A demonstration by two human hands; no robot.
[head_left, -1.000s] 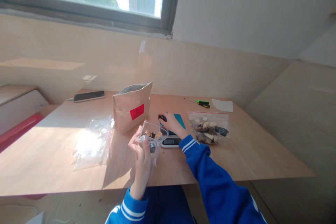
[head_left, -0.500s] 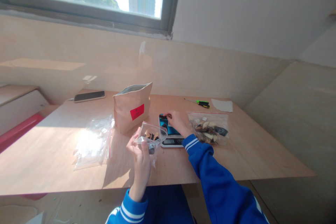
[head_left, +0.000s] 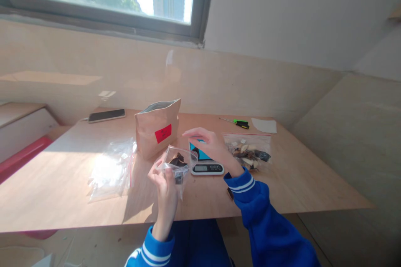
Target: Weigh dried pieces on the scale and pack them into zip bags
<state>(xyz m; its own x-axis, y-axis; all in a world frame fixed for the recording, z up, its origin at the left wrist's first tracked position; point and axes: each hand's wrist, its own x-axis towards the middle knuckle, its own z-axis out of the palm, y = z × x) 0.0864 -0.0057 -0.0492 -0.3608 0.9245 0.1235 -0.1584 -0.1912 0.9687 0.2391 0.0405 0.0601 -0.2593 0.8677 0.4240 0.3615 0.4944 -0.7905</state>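
Note:
My left hand (head_left: 164, 181) is closed on a clear plastic bag (head_left: 184, 172), held tilted with its mouth open over the table's front part. Inside the bag lie dark, brown-edged dried pieces (head_left: 177, 160) and a small dark square. My right hand (head_left: 214, 145) hovers over the digital kitchen scale (head_left: 207, 169), fingers stretched out and holding nothing visible. It hides part of the scale's blue top, where a dark piece shows below the fingers. The scale's display is too small to read.
A brown pouch (head_left: 150, 133) with a red label stands open behind the bag. Flat clear bags (head_left: 109, 171) lie left, a filled zip bag (head_left: 249, 152) right. Farther back are a phone (head_left: 106, 115), screwdrivers (head_left: 240, 124) and white paper (head_left: 264, 125). A small dark piece (head_left: 230, 193) sits beside my right sleeve.
My right hand's fingers have gone from a pinch over the scale to stretched out. Larger dark pieces now show in the bag's mouth. My left hand has barely moved.

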